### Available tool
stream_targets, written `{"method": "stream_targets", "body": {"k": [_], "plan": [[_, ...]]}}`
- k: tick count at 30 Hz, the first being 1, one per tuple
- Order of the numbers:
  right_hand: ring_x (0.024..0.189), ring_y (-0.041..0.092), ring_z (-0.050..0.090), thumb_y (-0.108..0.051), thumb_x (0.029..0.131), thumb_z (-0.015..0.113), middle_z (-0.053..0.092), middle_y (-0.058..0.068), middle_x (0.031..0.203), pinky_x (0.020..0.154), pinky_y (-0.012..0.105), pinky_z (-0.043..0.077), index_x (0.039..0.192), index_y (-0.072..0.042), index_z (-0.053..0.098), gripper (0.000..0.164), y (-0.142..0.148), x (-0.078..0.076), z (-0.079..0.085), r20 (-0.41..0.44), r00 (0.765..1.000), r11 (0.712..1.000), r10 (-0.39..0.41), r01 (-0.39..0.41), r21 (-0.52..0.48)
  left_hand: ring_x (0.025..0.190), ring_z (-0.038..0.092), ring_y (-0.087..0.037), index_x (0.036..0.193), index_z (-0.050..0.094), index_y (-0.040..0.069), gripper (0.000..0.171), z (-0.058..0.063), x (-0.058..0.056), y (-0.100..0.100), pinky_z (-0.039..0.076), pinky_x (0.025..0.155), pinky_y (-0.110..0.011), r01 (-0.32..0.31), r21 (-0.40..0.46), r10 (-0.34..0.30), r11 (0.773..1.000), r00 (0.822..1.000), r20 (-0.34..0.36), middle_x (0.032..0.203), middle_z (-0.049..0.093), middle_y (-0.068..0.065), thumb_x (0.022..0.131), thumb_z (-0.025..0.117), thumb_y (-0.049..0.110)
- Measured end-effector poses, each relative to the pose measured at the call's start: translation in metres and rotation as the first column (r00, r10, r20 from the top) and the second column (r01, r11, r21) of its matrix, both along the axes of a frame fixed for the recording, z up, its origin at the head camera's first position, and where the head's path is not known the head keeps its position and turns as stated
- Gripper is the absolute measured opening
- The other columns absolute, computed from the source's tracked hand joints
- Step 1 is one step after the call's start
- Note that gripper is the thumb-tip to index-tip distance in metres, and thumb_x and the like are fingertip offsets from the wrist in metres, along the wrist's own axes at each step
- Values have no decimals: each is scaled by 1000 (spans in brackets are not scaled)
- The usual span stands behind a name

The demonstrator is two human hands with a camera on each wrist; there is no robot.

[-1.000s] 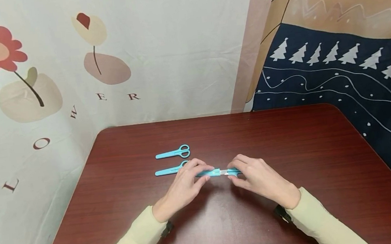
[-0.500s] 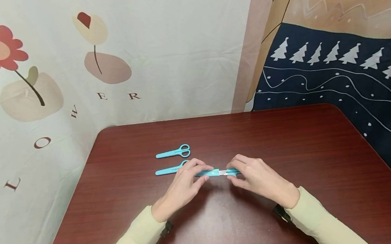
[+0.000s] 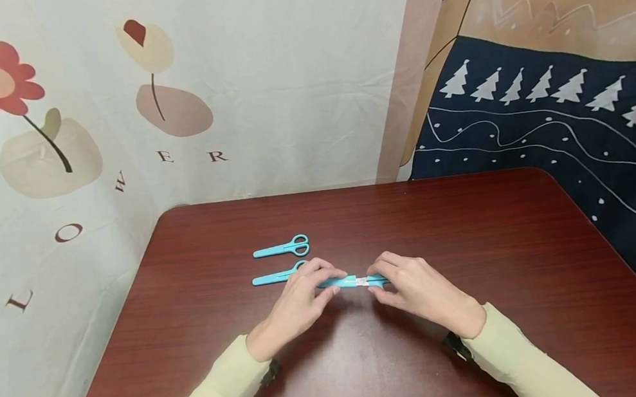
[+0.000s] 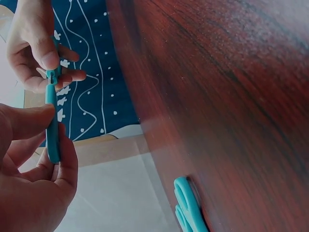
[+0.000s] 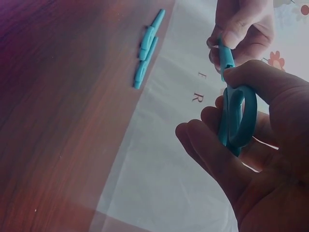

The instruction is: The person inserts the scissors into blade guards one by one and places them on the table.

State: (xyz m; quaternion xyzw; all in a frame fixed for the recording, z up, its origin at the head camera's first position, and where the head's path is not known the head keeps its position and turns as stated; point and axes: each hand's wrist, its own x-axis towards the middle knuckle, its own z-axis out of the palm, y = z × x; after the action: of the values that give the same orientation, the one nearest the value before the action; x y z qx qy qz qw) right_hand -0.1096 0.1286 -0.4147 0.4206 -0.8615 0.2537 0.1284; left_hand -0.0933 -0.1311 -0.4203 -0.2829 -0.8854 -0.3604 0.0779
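Note:
My left hand pinches the light-blue blade cover of a pair of scissors between thumb and fingers. On the other side, my right hand grips the scissors by their blue handle loops. A short stretch of metal blade shows between cover and handle; the rest of the blade sits inside the cover. In the left wrist view the cover lies in line with the handle. The right wrist view shows the thumb on top of the handle, with the fingers below and beside it.
Two more light-blue covered scissors lie on the dark red table, left of centre. The farther pair is in full view; the nearer pair is partly hidden by my left hand. Printed cloth hangs behind the table.
My right hand has shifted very slightly left with the scissors, and the bare stretch of blade looks a touch shorter. The left hand and the two scissors on the table stay put.

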Motion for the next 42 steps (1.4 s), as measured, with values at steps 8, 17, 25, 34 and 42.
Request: {"method": "stream_targets", "body": {"k": [8, 17, 25, 34, 42], "plan": [[69, 3, 55, -12, 89, 82, 65, 1, 98, 61, 12, 49, 106, -7, 71, 21, 1, -1, -1, 22, 1000, 1000, 17, -17, -4, 85, 54, -14, 115, 78, 12, 25, -1, 0, -1, 45, 73, -28, 23, 12, -23, 1000, 1000, -4, 108, 65, 3, 91, 78, 4], [71, 2, 57, -12, 89, 82, 64, -2, 98, 63, 12, 51, 105, -9, 71, 20, 1, -1, -2, 30, 999, 1000, 23, -23, -15, 88, 55, -15, 115, 78, 11, 26, -2, 1, -2, 47, 72, -28, 39, 23, -39, 999, 999, -3, 109, 65, 2, 91, 78, 3], [70, 2, 57, -11, 87, 84, 65, 0, 96, 62, 11, 50, 103, -7, 71, 21, 1, -3, -4, 0, 1000, 999, 30, -30, -30, 83, 55, -18, 114, 79, 10, 28, -5, 0, -2, 45, 70, -26, 45, 46, -43, 998, 998, -42, 104, 66, 3, 87, 81, 1], [71, 3, 60, -12, 87, 84, 66, 0, 96, 63, 13, 51, 103, -6, 71, 21, 2, -5, -5, -1, 999, 998, 51, -51, -42, 78, 53, -14, 112, 81, 9, 29, -8, 0, -4, 44, 68, -24, 62, 80, -55, 995, 995, -81, 100, 67, 4, 85, 83, 0], [71, 3, 60, -11, 86, 85, 66, -1, 96, 64, 12, 51, 102, -7, 71, 21, -1, -5, -4, -10, 997, 997, 73, -73, -40, 79, 54, -14, 111, 81, 7, 27, -10, -2, 0, 45, 68, -23, 98, 89, -86, 991, 987, -133, 98, 66, 3, 85, 83, 1]]}}
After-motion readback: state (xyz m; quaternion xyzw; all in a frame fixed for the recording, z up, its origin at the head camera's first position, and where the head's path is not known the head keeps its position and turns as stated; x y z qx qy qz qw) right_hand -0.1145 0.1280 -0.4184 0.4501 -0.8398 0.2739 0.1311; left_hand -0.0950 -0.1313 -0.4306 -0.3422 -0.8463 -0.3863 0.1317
